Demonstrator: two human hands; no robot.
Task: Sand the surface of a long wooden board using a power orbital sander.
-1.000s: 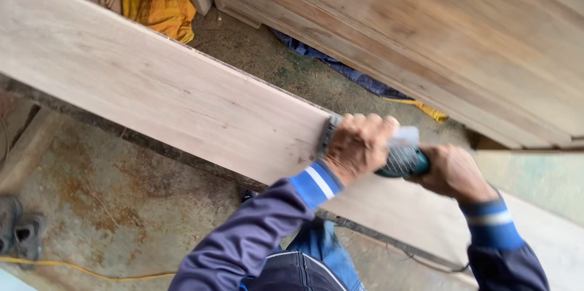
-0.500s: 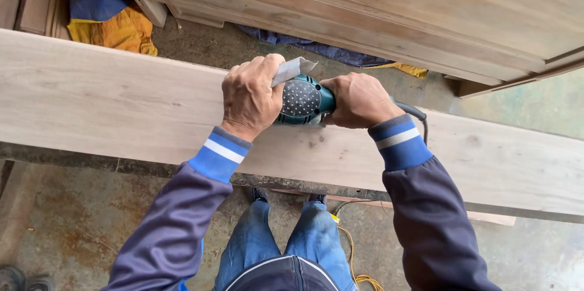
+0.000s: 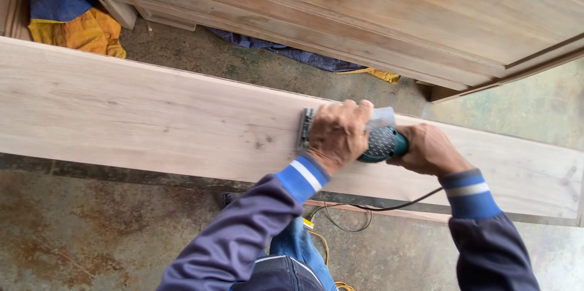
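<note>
Sander (image 3: 382, 143) sits flat on plank (image 3: 152, 123); left hand (image 3: 336, 134) clamps its front, right hand (image 3: 427, 150) at 3 o'clock grips the rear, steadying pressure.

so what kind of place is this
Most likely a woodworking shop. Both hands, left and right, grip a teal sander on a long pale board, more planks are stacked behind it, and the concrete floor is stained and bare.

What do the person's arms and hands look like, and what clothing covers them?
Both hands, the left hand and the right hand, are bare, without gloves. Each arm wears a dark navy long sleeve ending in a bright blue cuff with one white stripe.
</note>
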